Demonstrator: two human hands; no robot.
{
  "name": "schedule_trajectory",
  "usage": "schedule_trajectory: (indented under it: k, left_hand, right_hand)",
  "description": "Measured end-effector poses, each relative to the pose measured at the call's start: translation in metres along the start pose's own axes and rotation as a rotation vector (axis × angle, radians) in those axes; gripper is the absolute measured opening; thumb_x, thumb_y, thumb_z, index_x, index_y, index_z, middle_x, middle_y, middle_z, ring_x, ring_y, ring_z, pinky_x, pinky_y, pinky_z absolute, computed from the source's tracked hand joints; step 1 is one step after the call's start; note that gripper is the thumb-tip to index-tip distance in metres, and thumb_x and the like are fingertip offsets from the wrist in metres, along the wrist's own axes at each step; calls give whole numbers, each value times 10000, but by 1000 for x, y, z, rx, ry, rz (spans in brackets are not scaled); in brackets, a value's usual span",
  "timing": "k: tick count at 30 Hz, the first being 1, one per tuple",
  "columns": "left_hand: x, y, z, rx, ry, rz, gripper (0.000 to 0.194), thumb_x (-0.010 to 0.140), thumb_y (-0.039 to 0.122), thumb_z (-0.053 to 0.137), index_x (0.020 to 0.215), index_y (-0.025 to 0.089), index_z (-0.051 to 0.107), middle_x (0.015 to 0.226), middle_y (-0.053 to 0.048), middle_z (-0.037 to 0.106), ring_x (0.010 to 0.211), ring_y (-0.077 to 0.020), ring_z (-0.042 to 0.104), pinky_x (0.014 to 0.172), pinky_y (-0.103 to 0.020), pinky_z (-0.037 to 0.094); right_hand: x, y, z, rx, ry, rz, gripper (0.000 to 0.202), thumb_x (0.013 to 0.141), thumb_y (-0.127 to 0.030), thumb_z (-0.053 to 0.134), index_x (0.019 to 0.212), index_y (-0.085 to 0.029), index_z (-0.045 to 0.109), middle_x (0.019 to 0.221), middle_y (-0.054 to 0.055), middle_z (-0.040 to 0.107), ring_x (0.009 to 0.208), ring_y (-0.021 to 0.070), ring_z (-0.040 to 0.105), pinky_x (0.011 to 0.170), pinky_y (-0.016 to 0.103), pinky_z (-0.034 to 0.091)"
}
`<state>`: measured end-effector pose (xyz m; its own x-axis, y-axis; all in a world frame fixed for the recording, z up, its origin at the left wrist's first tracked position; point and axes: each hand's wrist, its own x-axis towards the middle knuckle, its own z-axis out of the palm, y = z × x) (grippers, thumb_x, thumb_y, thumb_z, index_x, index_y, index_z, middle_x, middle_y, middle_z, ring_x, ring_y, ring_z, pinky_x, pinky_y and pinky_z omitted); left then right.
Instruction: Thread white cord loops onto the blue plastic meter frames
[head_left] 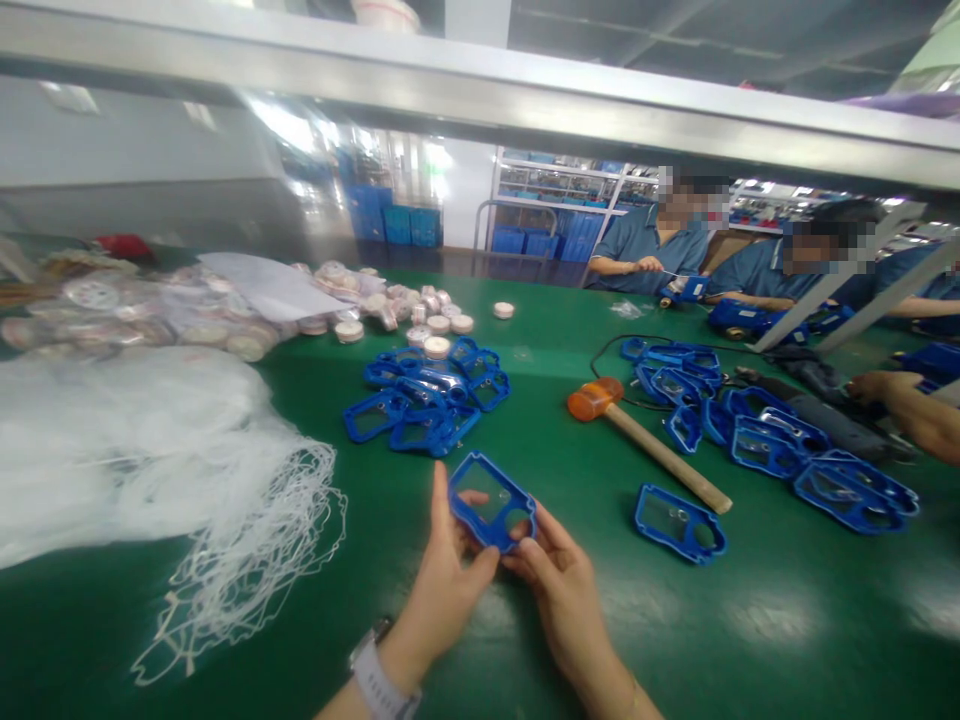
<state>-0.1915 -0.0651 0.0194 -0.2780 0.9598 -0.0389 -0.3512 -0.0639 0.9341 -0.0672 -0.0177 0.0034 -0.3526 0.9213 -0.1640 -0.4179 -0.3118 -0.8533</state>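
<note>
Between my hands is a blue plastic frame (pixel 466 517) with a clear window and a round opening at its lower right, held tilted above the green table. My left hand (pixel 448 565) grips its left side, thumb at the lower edge. My right hand (pixel 559 570) pinches its lower right corner. Beyond them lies a pile of similar blue frames (pixel 427 415). To the right, a single blue frame (pixel 679 525) lies flat near a mallet (pixel 649 440) with an orange head and wooden handle.
White netting with loose strings (pixel 247 530) spreads over the left of the green table (pixel 540 350). White round spools (pixel 439 325) stand behind. More blue frames (pixel 772 445) and a dark tool (pixel 832 415) lie right, near another person's hand (pixel 911 405). A metal beam (pixel 480 85) crosses above; co-workers (pixel 652 240) sit opposite.
</note>
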Motion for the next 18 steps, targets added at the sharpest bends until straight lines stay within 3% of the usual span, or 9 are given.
schedule_trajectory:
  k: [7,10,18]
  left_hand:
    - [-2,-3,3,119,105,24,966,758,119,575,1406,359,-100,1144,-42,438,980,-191,576,930,-348,426]
    - [-3,-7,4,220,134,68,943,748,116,580,1422,327,-44,1110,-51,480,926,-196,579,903,-368,430]
    - [-5,-1,2,227,62,85,835,788,154,561,1421,327,45,1198,-71,492,950,-196,584,895,-376,436]
  right_hand:
    - [0,1,3,-60,-27,-27,554,642,-205,772,1156,-258,570,926,5,637,888,167,605,828,283,499]
    - [1,3,4,-90,13,-77,528,640,-208,762,1123,-245,553,903,6,616,874,174,604,813,293,501]
    - [2,5,-2,-83,-23,-106,439,698,-195,710,1091,-240,521,867,-12,571,806,135,561,751,239,477]
